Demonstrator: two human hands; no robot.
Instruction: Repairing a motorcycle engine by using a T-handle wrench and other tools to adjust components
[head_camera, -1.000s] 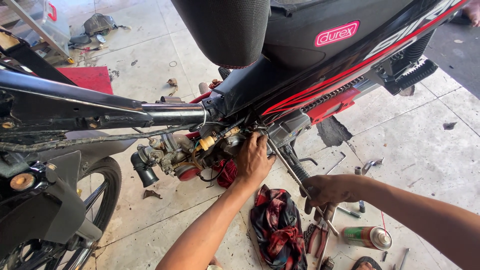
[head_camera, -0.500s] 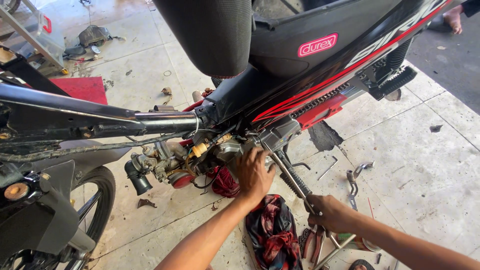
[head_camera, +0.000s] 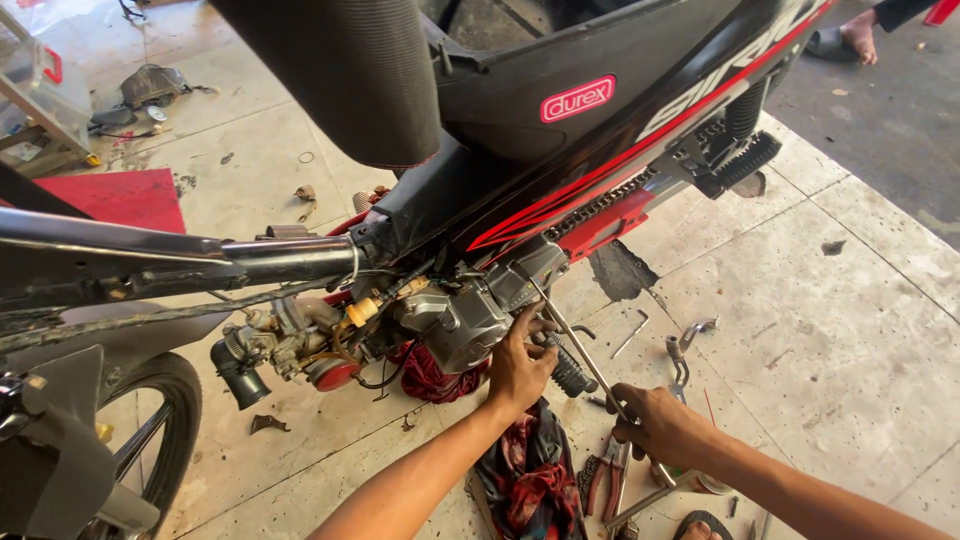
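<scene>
- Left hand (head_camera: 518, 372) lies flat against the grey engine case (head_camera: 462, 322) under the motorcycle's frame, fingers spread, gripping nothing.
- Right hand (head_camera: 655, 425) is closed around a long metal rod tool (head_camera: 575, 345) whose tip reaches the engine.
- I judge the work mid-way: engine still mounted, carburettor (head_camera: 290, 340) exposed.
- Pliers (head_camera: 605, 478), rag (head_camera: 535, 480) lie on the floor (head_camera: 820, 330).

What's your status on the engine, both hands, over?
Left hand pressed on the engine case. Right hand gripping a long metal rod angled into the engine. Footpeg and red rag close below.
</scene>
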